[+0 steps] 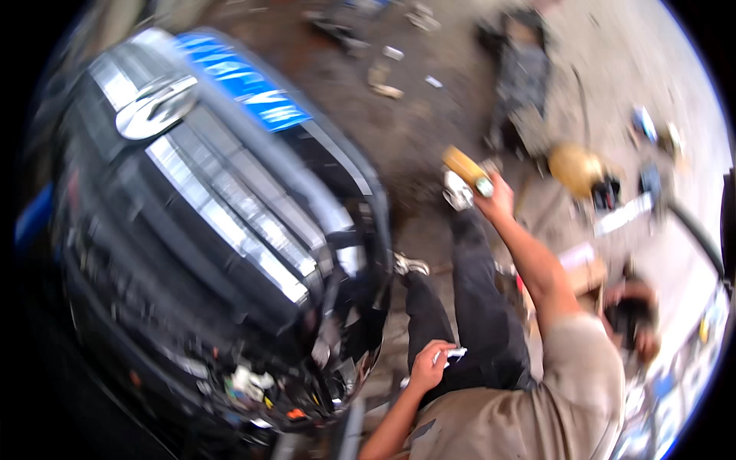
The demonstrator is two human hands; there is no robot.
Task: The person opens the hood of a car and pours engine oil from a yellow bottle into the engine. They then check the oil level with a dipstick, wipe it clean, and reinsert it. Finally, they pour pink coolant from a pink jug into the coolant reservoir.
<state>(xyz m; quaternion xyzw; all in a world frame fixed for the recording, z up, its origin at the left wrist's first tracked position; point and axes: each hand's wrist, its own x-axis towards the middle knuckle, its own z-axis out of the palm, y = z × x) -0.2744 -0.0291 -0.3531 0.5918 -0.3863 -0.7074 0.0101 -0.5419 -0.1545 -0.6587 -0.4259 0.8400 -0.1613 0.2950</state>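
My right hand is stretched forward above my shoe, closed round a yellow tube-shaped thing with a pale round end. Blur hides its exact kind. Close to my lap, my left hand is bent with its fingers together on a small white thing, too small and smeared to name. On my left stands a dark car front, with a chrome-barred grille, a round silver badge and a blue number plate. Neither hand touches the car.
Beyond my right hand lies a long dark grey piece of equipment. A yellow rounded object and a cardboard box are on the right. Small scraps lie on the stained floor. The car's engine bay shows at lower left.
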